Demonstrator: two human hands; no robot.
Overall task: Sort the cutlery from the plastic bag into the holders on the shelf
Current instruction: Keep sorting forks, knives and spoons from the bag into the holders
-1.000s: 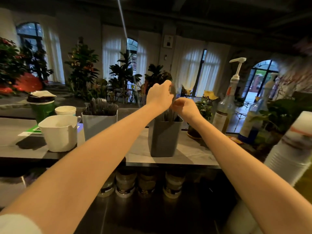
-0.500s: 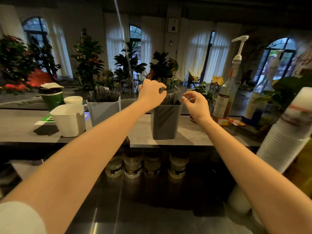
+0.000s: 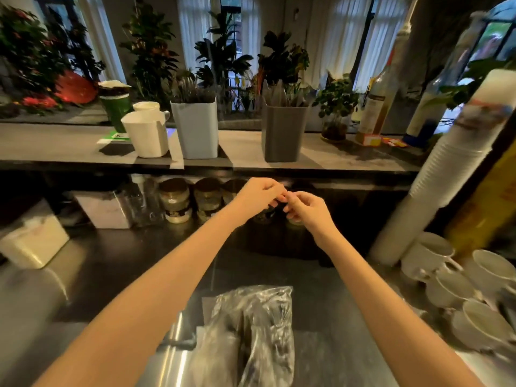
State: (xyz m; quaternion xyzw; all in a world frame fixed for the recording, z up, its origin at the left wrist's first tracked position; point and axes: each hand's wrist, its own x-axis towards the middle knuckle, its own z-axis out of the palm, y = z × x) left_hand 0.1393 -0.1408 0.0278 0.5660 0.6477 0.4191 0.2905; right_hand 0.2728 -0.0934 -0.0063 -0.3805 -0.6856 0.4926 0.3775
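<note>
A clear plastic bag [image 3: 251,331] with dark cutlery inside lies on the steel counter close to me. On the shelf [image 3: 349,160] stand a pale holder [image 3: 195,129] full of dark cutlery [image 3: 190,89] and a dark grey holder [image 3: 282,135] with grey pieces [image 3: 279,93] sticking up. My left hand [image 3: 259,196] and my right hand [image 3: 304,209] hang below the shelf edge, in front of the grey holder. Their fingers are curled and the fingertips meet. I see nothing held in either hand.
A white jug [image 3: 146,135] and a green cup [image 3: 116,107] stand left of the pale holder. Jars [image 3: 174,199] line the space under the shelf. A tall stack of paper cups [image 3: 435,177] and white mugs [image 3: 452,283] crowd the right; a white box [image 3: 33,244] sits left.
Both hands have dropped from the top of the dark grey holder to below the shelf and come together. My view has tilted down, and the plastic bag has come into sight.
</note>
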